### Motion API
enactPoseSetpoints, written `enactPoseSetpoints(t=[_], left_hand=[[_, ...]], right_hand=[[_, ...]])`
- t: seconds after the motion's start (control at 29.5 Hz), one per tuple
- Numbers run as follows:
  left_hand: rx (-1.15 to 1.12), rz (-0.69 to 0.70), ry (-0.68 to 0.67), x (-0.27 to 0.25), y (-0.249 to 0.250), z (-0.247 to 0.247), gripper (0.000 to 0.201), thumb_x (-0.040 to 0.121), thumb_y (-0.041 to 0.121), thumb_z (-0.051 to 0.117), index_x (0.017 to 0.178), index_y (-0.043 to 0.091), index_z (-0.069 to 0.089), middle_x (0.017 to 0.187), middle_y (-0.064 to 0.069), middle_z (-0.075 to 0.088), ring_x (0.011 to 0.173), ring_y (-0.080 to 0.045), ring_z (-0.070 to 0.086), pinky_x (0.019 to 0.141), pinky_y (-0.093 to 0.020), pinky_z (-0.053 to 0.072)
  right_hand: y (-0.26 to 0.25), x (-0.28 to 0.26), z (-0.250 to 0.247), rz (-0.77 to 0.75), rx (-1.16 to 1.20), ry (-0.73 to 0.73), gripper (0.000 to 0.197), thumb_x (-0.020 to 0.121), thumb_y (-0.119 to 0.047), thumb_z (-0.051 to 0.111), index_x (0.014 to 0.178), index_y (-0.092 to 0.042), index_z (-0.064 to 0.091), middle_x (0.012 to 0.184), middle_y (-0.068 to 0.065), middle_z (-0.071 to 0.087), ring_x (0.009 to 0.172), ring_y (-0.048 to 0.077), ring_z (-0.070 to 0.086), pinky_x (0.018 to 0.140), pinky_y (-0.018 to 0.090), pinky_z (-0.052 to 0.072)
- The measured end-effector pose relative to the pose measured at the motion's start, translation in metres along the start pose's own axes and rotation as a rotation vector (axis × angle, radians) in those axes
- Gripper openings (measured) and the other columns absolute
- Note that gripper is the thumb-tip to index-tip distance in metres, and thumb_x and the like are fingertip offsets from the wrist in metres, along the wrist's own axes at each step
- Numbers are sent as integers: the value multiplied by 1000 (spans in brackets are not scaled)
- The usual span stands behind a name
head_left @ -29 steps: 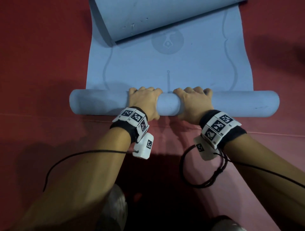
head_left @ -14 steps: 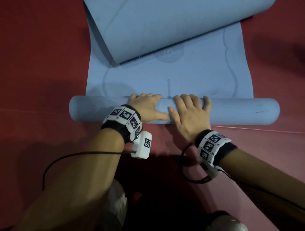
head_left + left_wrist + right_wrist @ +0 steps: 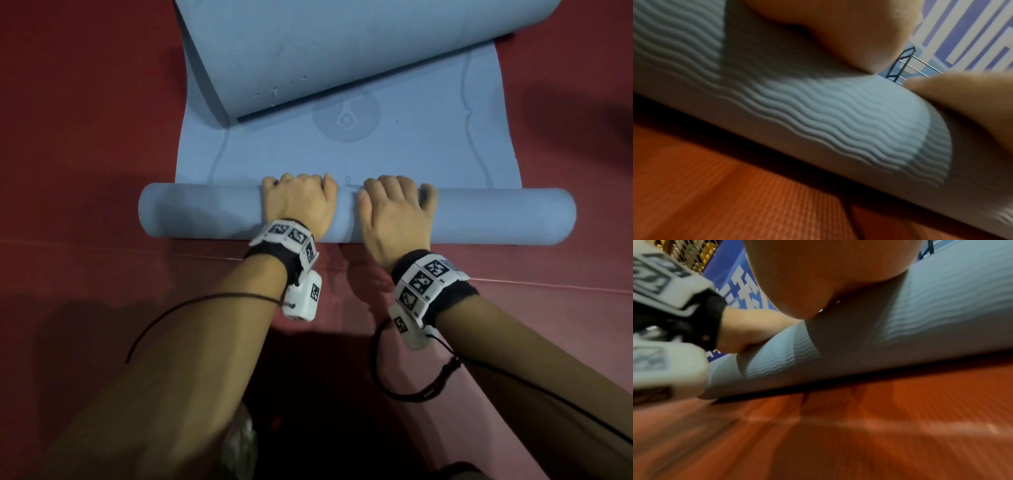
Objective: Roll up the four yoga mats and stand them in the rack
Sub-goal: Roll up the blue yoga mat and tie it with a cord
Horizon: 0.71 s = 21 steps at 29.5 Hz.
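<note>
A light blue yoga mat (image 3: 376, 154) lies on the red floor, its near end wound into a thick roll (image 3: 195, 216) that runs left to right. The far end curls over in a big loose flap (image 3: 342, 51). My left hand (image 3: 298, 202) and right hand (image 3: 394, 209) sit side by side on the middle of the roll, fingers curled over its far side. In the left wrist view the roll's wavy ribbed surface (image 3: 818, 116) fills the frame. The right wrist view shows the roll (image 3: 941, 313) with my left hand (image 3: 748, 334) on it.
Red floor mats (image 3: 85, 137) surround the blue mat, with a seam line (image 3: 513, 284) just behind the roll. A dark metal rack (image 3: 902, 65) stands far off before a blue and white wall. Cables hang from both wristbands.
The roll has advanced away from me over the flat mat. My right hand went from lying flatter on the near side to curling over the top beside the left hand.
</note>
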<state>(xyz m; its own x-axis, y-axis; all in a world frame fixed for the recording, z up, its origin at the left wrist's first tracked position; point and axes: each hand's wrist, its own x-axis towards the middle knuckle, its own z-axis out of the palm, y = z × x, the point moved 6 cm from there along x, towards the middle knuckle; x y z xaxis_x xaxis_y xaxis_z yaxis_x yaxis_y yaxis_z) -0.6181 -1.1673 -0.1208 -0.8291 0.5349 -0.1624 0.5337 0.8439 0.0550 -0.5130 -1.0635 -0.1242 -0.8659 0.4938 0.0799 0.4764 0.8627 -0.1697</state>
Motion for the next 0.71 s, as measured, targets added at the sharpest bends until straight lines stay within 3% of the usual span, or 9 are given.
enactPoseSetpoints(t=[0.1, 0.2, 0.27, 0.34, 0.41, 0.47, 0.54, 0.61, 0.71], left_hand=[[-7, -9, -34, 11, 1, 0, 56, 102, 39, 25, 91, 14, 73, 97, -10, 73, 94, -33, 64, 92, -44, 35], [-50, 34, 131, -4, -1, 2, 48, 101, 38, 26, 95, 20, 71, 103, 0, 71, 101, -25, 60, 97, -46, 33], [-111, 76, 268, -17, -2, 6, 40, 102, 36, 30, 110, 21, 67, 115, 5, 66, 113, -21, 55, 108, -49, 28], [-119, 98, 324, -24, -4, 11, 42, 102, 36, 30, 126, 19, 60, 127, 4, 60, 123, -22, 50, 114, -52, 22], [-98, 110, 346, -21, -4, 11, 42, 103, 36, 30, 128, 17, 58, 126, 3, 60, 121, -23, 51, 114, -51, 23], [-97, 93, 361, -10, -4, 7, 40, 102, 36, 32, 117, 17, 64, 114, 2, 65, 109, -24, 55, 108, -50, 29], [-85, 61, 340, 6, -2, 2, 41, 100, 35, 31, 103, 18, 68, 100, 1, 69, 98, -25, 58, 101, -49, 32], [-52, 41, 260, 23, 0, -3, 44, 98, 34, 29, 93, 18, 69, 96, -2, 71, 94, -28, 60, 96, -47, 32], [-51, 50, 167, 43, 2, -6, 50, 100, 36, 24, 97, 18, 70, 102, -5, 71, 98, -30, 61, 95, -46, 33]], right_hand=[[1, -5, 5, -4, 0, 7, 47, 104, -42, 24, 124, -17, 59, 121, 0, 62, 120, 27, 51, 111, 57, 21], [1, 6, 4, 5, -16, 36, 42, 103, -40, 28, 110, -18, 63, 106, -1, 66, 109, 28, 56, 106, 56, 26], [2, 19, 3, 24, -30, 39, 42, 101, -38, 29, 97, -18, 65, 94, 1, 68, 100, 29, 59, 103, 54, 30], [3, 32, 2, 44, -37, 9, 44, 98, -37, 29, 87, -16, 66, 87, 3, 70, 92, 32, 61, 99, 52, 34], [2, 42, 2, 68, -26, -9, 48, 95, -36, 26, 80, -15, 65, 83, 5, 70, 87, 33, 62, 96, 49, 36], [1, 46, 1, 85, 3, 4, 53, 93, -36, 20, 78, -14, 66, 83, 6, 70, 88, 33, 62, 96, 48, 35], [2, 45, 0, 77, 25, 49, 52, 96, -37, 21, 91, -16, 68, 98, 3, 70, 104, 30, 59, 101, 49, 31], [2, 36, 1, 53, 44, 117, 45, 101, -37, 26, 114, -17, 64, 120, 1, 63, 120, 27, 51, 109, 53, 25], [2, 24, 9, 14, 29, 117, 48, 104, -40, 25, 134, -16, 53, 137, 2, 54, 131, 27, 43, 117, 53, 11]])
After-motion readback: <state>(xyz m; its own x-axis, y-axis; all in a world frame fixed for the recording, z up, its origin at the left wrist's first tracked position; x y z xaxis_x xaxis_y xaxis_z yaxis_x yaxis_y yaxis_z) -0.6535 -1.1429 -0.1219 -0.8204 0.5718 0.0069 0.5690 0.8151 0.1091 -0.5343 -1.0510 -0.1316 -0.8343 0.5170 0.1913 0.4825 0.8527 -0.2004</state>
